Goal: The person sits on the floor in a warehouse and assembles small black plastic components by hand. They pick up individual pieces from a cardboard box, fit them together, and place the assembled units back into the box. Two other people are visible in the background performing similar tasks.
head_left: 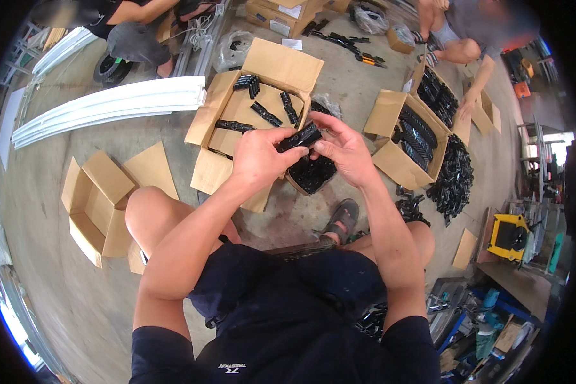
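Note:
Above an open cardboard box, I hold a short, glossy black part with both hands. My left hand is closed round its left end, thumb along the near side. The thumb and fingers of my right hand close on its right end; what the fingertips touch there is partly hidden. Inside the box lie several similar black parts, some bunched at the far left corner. Just below my hands is a small container of loose black pieces.
An empty open carton stands at left, near white rails. To the right are a box of ribbed black parts and a heap of black pieces. Two people crouch at the far side; one person's hand reaches toward the right boxes.

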Motion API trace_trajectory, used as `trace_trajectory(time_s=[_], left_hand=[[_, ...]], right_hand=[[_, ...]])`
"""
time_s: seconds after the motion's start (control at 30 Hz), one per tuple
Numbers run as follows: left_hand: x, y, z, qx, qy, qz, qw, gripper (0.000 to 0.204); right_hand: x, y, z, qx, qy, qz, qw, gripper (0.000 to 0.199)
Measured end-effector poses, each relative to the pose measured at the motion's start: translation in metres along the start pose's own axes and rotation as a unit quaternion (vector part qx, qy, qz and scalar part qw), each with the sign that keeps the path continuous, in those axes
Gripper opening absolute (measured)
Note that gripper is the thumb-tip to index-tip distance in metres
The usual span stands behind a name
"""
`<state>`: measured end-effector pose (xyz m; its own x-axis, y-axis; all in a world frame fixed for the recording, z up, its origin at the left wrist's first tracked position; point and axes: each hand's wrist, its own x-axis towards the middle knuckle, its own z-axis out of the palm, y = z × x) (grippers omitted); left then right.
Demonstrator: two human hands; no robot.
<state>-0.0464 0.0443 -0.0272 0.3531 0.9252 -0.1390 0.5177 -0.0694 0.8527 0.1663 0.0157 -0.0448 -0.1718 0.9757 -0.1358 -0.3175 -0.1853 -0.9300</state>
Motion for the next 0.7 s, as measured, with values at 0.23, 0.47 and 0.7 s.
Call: trace_trajectory(time_s=[0.23,0.47,0.7], left_hand=[[0.002,0.003,-0.002,-0.177,-0.069,0.005,0.982,0.038],[0.000,0.014,0.009,-0.161,0.056,0.122,0.978,0.041],[0.002,0.010,0.014,-0.298,0.016,0.085,0.951,0.025]], right_hand=[[0.005,0.010,-0.002,-0.004,0.004,-0.023,1.000,0.041],[0.000,0.002,0.002,0.007,0.048,-0.044,0.998,0.037],[-0.006,-0.006,0.009,-0.032,0.094,-0.049,0.994,0.035]])
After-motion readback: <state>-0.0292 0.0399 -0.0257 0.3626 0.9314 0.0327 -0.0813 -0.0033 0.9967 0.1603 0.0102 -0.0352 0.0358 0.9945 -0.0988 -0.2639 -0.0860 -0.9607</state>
